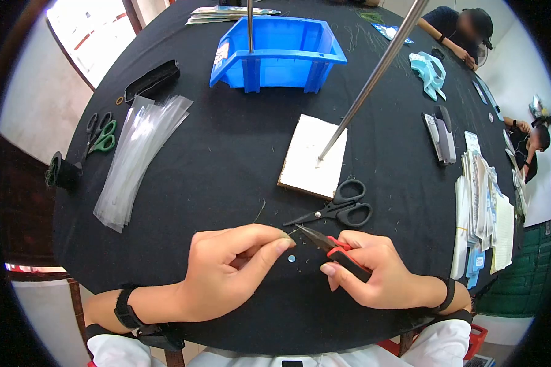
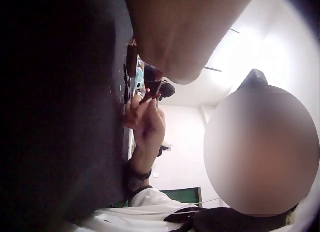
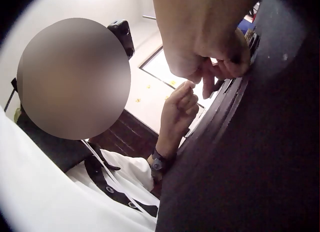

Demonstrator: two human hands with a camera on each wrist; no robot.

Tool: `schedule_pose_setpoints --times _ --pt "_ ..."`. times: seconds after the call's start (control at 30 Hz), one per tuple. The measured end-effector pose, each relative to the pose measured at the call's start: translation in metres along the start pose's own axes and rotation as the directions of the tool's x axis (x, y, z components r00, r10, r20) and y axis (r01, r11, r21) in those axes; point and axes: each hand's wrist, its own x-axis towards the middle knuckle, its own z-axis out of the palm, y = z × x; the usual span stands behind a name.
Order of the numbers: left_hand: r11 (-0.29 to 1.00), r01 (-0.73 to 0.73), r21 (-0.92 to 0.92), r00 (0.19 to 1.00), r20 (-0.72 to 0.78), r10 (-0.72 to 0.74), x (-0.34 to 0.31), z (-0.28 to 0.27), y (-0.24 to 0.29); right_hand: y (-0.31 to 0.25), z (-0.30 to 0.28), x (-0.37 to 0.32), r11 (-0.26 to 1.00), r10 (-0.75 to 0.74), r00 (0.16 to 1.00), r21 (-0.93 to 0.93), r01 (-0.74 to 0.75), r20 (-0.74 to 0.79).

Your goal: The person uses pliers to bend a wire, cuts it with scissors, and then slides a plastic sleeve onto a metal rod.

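Note:
In the head view my left hand point(image 1: 229, 266) pinches a thin greenish strand between thumb and forefinger; the fingertips mostly hide it. A loose end of thread point(image 1: 261, 211) sticks up beyond the knuckles. My right hand point(image 1: 379, 269) grips pliers point(image 1: 343, 251) with red and black handles, their pointed metal tips close to the left fingertips and the strand. Between the hands, a small pale blue disc point(image 1: 292, 259) lies on the black cloth. Black scissors point(image 1: 335, 211) lie just beyond the pliers. In the right wrist view the left hand point(image 3: 178, 109) shows with fingers curled in.
A metal rod point(image 1: 373, 79) rises from a white-topped block point(image 1: 306, 153). Behind stands a blue bin point(image 1: 288, 64). Clear plastic sleeves point(image 1: 134, 165) and green-handled scissors point(image 1: 106, 137) lie left; a stapler point(image 1: 439, 136) and paper bundles point(image 1: 477, 202) lie right. Other people sit at the far right.

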Motion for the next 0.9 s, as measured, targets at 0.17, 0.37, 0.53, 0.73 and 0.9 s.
schedule_pose_setpoints --times 0.17,0.37,0.53,0.73,0.9 --pt "0.989 -0.109 0.101 0.991 -0.071 0.116 0.004 -0.002 -0.003 0.000 0.005 -0.003 0.996 -0.012 0.999 0.091 0.009 0.039" --pt "0.998 0.049 -0.031 0.999 -0.003 -0.049 0.006 -0.005 -0.004 -0.006 0.006 -0.004 0.993 0.007 0.998 0.119 -0.015 0.069" --pt "0.963 0.212 -0.169 0.977 0.075 -0.202 0.009 -0.008 -0.005 -0.010 0.003 -0.003 0.957 0.080 0.991 0.270 -0.107 0.109" --pt "0.925 0.299 -0.234 0.953 0.126 -0.276 0.010 -0.010 -0.004 -0.004 0.005 -0.002 0.992 0.007 1.000 0.126 -0.004 -0.026" --pt "0.940 0.241 -0.242 0.966 0.156 -0.207 0.011 -0.012 -0.003 -0.001 0.008 -0.001 0.862 -0.241 0.961 -0.485 0.149 -0.134"
